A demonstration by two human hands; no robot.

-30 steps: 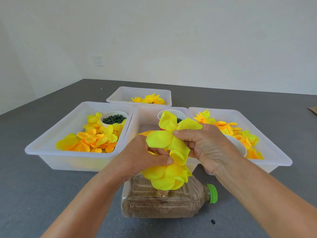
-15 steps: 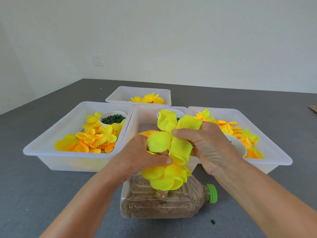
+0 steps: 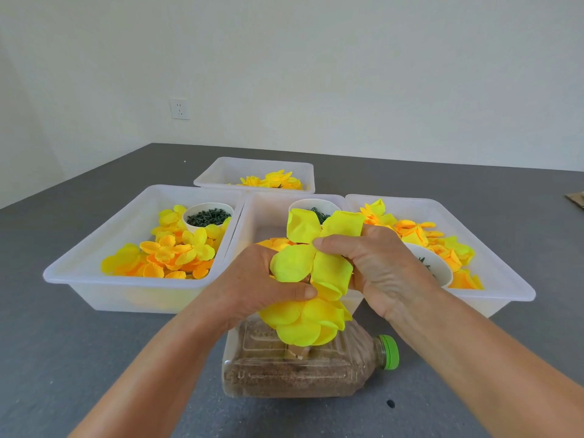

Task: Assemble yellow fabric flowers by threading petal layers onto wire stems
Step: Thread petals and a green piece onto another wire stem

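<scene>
A bright yellow fabric flower [image 3: 311,270] made of several petal layers is held up in front of me, above a sand-filled plastic bottle [image 3: 303,368] lying on its side. My left hand [image 3: 252,286] grips the flower's lower left, thumb pressed across the petals. My right hand [image 3: 379,263] pinches the upper petal layer from the right, with the forefinger reaching over its middle. The wire stem is hidden behind the petals and my hands.
Three clear tubs stand side by side: the left tub [image 3: 94,273] holds petals and a white cup of green pieces [image 3: 208,216], the middle tub [image 3: 265,203] another cup, the right tub [image 3: 505,286] orange and yellow petals. A far tub [image 3: 221,172] holds finished flowers.
The upper petal layer has slid down slightly toward the lower layers. Both hands keep the same hold and have barely shifted.
</scene>
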